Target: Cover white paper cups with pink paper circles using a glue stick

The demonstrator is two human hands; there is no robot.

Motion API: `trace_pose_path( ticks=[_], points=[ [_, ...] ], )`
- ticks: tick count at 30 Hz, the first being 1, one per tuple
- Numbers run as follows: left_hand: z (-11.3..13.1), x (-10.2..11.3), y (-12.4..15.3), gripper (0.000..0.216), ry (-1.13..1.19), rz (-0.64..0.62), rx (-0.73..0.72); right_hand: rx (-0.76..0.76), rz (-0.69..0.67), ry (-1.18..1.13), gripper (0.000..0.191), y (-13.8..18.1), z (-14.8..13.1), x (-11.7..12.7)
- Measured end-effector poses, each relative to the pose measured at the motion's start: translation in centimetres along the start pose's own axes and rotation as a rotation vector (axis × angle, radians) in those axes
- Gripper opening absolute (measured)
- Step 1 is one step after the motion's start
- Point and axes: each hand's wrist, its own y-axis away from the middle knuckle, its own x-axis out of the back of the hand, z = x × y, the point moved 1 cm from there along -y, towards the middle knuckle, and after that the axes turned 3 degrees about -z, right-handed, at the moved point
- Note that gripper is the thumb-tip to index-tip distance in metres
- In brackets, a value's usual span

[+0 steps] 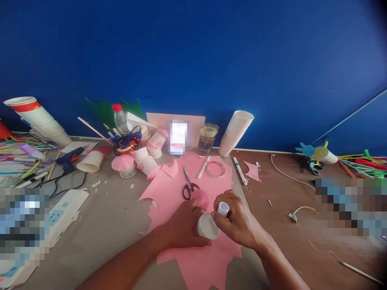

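Note:
My left hand [187, 221] is wrapped round a white paper cup [209, 227], whose pale round end faces me. A rounded piece of pink paper [200, 199] shows just beyond the cup; whether it is joined to it I cannot tell. In my right hand [238, 217] is a white tube that looks like a glue stick [223, 209], held against the cup's right edge. Both hands are over a large cut sheet of pink paper [172, 193]. Black-handled scissors [188, 185] lie on that sheet, with a white marker [204, 167] and a tape ring [215, 169] beyond.
Tall stacks of paper cups stand at back right [236, 133] and far left [42, 121]. Pink-decorated cups [145, 161] cluster at back left, near a lit phone [178, 137] and a glass jar [207, 139]. A power strip [65, 209] lies left; a cable [290, 179] crosses the right side.

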Motion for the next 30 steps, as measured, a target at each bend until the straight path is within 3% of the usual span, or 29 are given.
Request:
trace_pose_path(
  ticks=[3,6,8,12,15,18,20,24,30],
  points=[
    [-0.3,-0.1,0.1,0.036,0.008,0.003,0.028,-0.169,-0.145,-0.196,0.015,0.1,0.1,0.1],
    [-0.6,-0.3,0.2,0.034,0.028,0.010,0.024,-0.216,-0.221,-0.568,0.012,0.2,0.6,-0.4],
    [-0.8,-0.4,0.2,0.034,0.054,0.012,0.014,-0.200,-0.166,-0.888,0.017,0.0,1.2,-0.8],
    [-1.3,-0.4,0.3,0.047,0.123,-0.003,-0.017,-0.246,0.148,-1.376,0.029,-1.1,3.0,-1.9],
    [-1.8,-0.3,0.4,0.062,0.229,-0.022,-0.088,-0.316,0.189,-1.608,0.031,-2.0,4.2,-2.7],
    [-2.0,0.1,0.7,0.072,0.383,0.045,-0.178,-0.345,0.180,-1.761,0.027,-2.3,4.9,-3.1],
    [-2.1,0.4,1.0,0.064,0.494,0.118,-0.194,-0.330,0.180,-1.824,0.023,-2.2,5.1,-3.3],
    [-3.1,0.6,1.0,0.044,0.842,0.246,-0.074,-0.297,0.159,-1.884,0.018,-2.1,5.0,-3.6],
    [-4.5,0.2,-0.1,0.021,1.336,0.398,-0.012,-0.306,0.146,-1.889,0.022,-2.4,4.4,-3.8]
  ],
)
